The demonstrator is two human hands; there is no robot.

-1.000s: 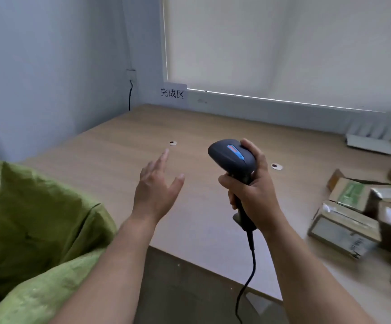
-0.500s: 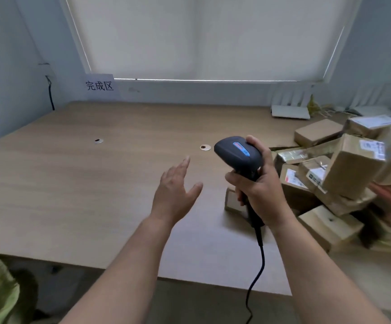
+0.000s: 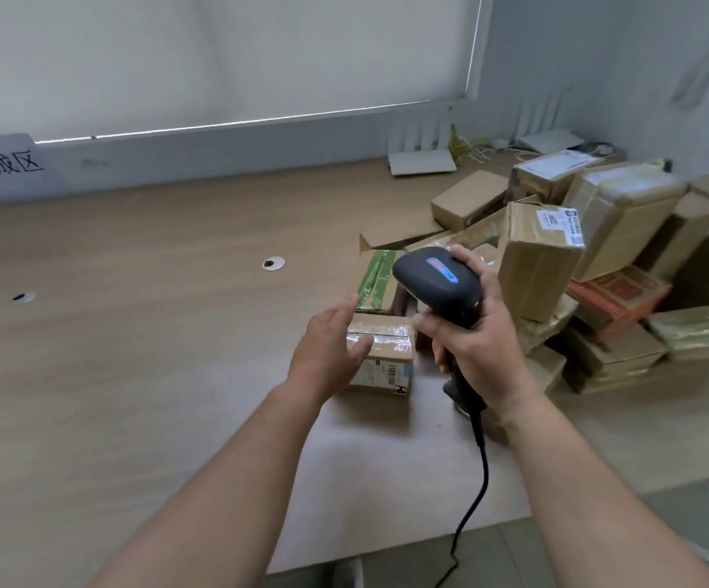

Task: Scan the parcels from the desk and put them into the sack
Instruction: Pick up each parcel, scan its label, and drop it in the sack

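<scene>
Parcels [image 3: 565, 265] lie heaped on the desk [image 3: 132, 333]; left hand [image 3: 327, 354] spread, right hand [image 3: 478, 345] gripping scanner [image 3: 435, 282].

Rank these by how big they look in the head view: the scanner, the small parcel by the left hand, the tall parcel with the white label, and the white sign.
1. Tall parcel, clearly largest.
2. White sign and scanner: look about alike; the sign is cut by the frame edge and the scanner is nearer, so unranked.
3. Small parcel, partly hidden by the left hand.

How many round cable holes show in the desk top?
2: one cable hole mid-desk, left of the parcel pile; the other hole near the left edge. The pile may hide more.
</scene>
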